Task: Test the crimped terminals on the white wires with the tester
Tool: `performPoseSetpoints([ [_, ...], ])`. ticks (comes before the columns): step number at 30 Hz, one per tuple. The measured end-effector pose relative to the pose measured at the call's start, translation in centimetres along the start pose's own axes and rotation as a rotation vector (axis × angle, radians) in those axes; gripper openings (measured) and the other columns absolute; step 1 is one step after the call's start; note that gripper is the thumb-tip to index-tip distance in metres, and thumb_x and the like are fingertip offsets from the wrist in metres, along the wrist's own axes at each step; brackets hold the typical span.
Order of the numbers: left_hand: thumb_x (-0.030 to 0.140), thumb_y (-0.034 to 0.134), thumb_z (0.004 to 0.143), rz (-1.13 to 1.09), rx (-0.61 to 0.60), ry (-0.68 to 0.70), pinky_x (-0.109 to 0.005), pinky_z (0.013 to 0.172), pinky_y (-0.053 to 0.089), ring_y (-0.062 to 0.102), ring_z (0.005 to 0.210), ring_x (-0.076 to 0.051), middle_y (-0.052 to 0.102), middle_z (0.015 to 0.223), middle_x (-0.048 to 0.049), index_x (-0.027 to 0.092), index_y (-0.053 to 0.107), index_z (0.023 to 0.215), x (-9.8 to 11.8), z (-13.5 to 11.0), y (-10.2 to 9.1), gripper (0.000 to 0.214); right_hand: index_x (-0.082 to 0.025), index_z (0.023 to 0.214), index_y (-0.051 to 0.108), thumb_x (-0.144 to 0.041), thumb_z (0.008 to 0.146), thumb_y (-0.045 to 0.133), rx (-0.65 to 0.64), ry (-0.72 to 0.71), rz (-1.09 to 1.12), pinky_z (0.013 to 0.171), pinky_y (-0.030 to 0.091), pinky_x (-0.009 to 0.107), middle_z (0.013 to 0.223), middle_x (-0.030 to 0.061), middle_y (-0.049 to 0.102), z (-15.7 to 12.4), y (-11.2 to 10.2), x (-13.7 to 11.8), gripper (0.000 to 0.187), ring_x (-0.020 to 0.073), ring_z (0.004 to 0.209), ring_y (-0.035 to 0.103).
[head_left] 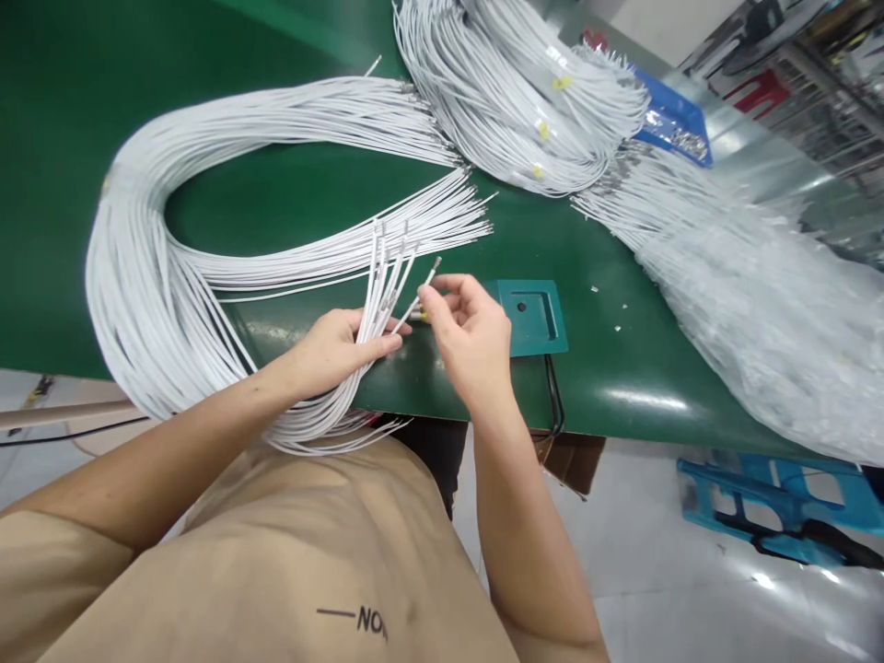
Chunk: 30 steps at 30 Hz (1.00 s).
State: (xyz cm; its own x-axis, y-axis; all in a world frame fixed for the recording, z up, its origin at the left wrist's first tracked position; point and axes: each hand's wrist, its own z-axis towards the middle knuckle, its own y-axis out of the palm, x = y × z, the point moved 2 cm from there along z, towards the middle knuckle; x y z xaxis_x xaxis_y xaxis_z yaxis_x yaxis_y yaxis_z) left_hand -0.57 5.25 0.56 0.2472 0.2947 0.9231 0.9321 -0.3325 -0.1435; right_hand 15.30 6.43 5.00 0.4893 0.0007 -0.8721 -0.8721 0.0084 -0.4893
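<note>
My left hand (342,348) is closed round a small bunch of white wires (377,299), its thumb lying across them. Their metal-tipped ends fan upward above the fingers, and the wires bend down over the table's front edge. My right hand (471,330) pinches a single wire (429,273) from this bunch between thumb and fingertips, just below its metal tip. Something small with yellow and white parts (421,315) shows under the right fingers; its kind is unclear. Behind and left of my hands, a large looped bundle of white wires (131,239) lies on the green table.
A teal plate with a recess (531,318) sits right of my right hand, black cables (553,396) hanging below it. Further back are coiled wires with yellow tags (511,92) and a blue tray (673,115). Plastic-wrapped wires (766,285) cover the right side. A blue stool (780,502) stands below.
</note>
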Motion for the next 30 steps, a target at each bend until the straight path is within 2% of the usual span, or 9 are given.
performPoseSetpoints([
  [3, 0.038, 0.068, 0.075, -0.103, 0.004, -0.006, -0.028, 0.068, 0.049, 0.065, 0.076, -0.019, 0.073, 0.083, -0.0049, 0.017, 0.071, 0.104, 0.3, -0.4, 0.3, 0.036, -0.019, 0.073, 0.060, -0.038, 0.079, 0.062, -0.006, 0.055, 0.253, 0.058, 0.040, 0.023, 0.066, -0.0036, 0.059, 1.3, 0.6, 0.6, 0.020, 0.0080, 0.057, 0.050],
  [7, 0.038, 0.069, 0.076, -0.333, 0.074, 0.052, -0.024, 0.062, 0.049, 0.065, 0.074, -0.016, 0.072, 0.086, -0.0062, 0.015, 0.067, 0.110, 0.5, -0.1, 0.2, 0.042, -0.018, 0.068, 0.059, -0.036, 0.073, 0.068, -0.126, 0.188, 0.467, 0.052, 0.037, 0.021, 0.058, -0.0046, 0.057, 0.4, 2.3, 1.3, 0.020, 0.0073, 0.053, 0.049],
  [10, 0.035, 0.071, 0.074, -0.377, 0.086, 0.063, -0.020, 0.054, 0.046, 0.063, 0.068, -0.013, 0.071, 0.086, -0.0057, 0.014, 0.066, 0.110, 0.6, 0.2, 0.1, 0.042, -0.018, 0.073, 0.062, -0.035, 0.072, 0.069, -0.182, 0.251, 0.555, 0.049, 0.035, 0.020, 0.062, -0.0032, 0.061, -0.4, 3.0, 1.5, 0.019, 0.0077, 0.055, 0.052],
  [12, 0.034, 0.071, 0.074, -0.373, 0.071, 0.063, -0.020, 0.052, 0.045, 0.063, 0.070, -0.013, 0.070, 0.086, -0.0062, 0.013, 0.065, 0.110, 0.6, 0.1, 0.2, 0.042, -0.018, 0.076, 0.064, -0.034, 0.071, 0.071, -0.162, 0.263, 0.587, 0.048, 0.034, 0.020, 0.067, -0.0024, 0.063, -0.5, 3.0, 1.5, 0.018, 0.0074, 0.056, 0.052],
  [16, 0.034, 0.069, 0.075, -0.327, 0.072, 0.062, -0.020, 0.050, 0.044, 0.065, 0.073, -0.016, 0.069, 0.084, -0.0059, 0.014, 0.064, 0.110, 0.6, -0.1, 0.4, 0.041, -0.017, 0.073, 0.066, -0.034, 0.069, 0.071, -0.103, 0.270, 0.609, 0.045, 0.030, 0.021, 0.064, -0.0030, 0.061, -0.3, 2.6, 1.7, 0.018, 0.0057, 0.050, 0.042],
  [21, 0.033, 0.073, 0.070, -0.351, 0.109, 0.083, -0.019, 0.048, 0.042, 0.063, 0.066, -0.013, 0.064, 0.079, -0.0021, 0.015, 0.060, 0.091, 0.4, 0.0, 0.4, 0.030, -0.016, 0.079, 0.070, -0.032, 0.072, 0.068, -0.158, 0.339, 0.788, 0.046, 0.025, 0.022, 0.064, -0.0038, 0.054, -0.4, 2.8, 2.3, 0.017, 0.0043, 0.049, 0.032],
  [26, 0.028, 0.072, 0.070, -0.364, 0.127, 0.094, -0.018, 0.047, 0.039, 0.058, 0.060, -0.010, 0.056, 0.069, 0.0028, 0.018, 0.047, 0.076, 0.6, 0.2, 0.1, 0.028, -0.017, 0.077, 0.069, -0.031, 0.071, 0.068, -0.279, 0.468, 1.063, 0.043, 0.021, 0.021, 0.056, -0.0080, 0.029, -0.8, 3.9, 2.6, 0.015, 0.0041, 0.046, 0.017],
  [28, 0.026, 0.070, 0.072, -0.370, 0.106, 0.100, -0.019, 0.049, 0.040, 0.057, 0.059, -0.009, 0.056, 0.068, 0.0033, 0.018, 0.044, 0.074, 0.8, 0.2, 0.1, 0.028, -0.017, 0.078, 0.069, -0.031, 0.071, 0.067, -0.269, 0.468, 1.111, 0.043, 0.021, 0.021, 0.057, -0.0079, 0.024, -0.9, 4.2, 2.5, 0.015, 0.0045, 0.047, 0.016],
  [30, 0.026, 0.067, 0.075, -0.376, 0.088, 0.099, -0.019, 0.050, 0.040, 0.056, 0.058, -0.008, 0.057, 0.068, 0.0029, 0.019, 0.041, 0.073, 1.0, 0.1, 0.2, 0.027, -0.017, 0.078, 0.070, -0.029, 0.070, 0.068, -0.195, 0.451, 1.096, 0.043, 0.020, 0.021, 0.056, -0.0074, 0.027, -1.1, 4.3, 2.4, 0.015, 0.0050, 0.048, 0.018],
])
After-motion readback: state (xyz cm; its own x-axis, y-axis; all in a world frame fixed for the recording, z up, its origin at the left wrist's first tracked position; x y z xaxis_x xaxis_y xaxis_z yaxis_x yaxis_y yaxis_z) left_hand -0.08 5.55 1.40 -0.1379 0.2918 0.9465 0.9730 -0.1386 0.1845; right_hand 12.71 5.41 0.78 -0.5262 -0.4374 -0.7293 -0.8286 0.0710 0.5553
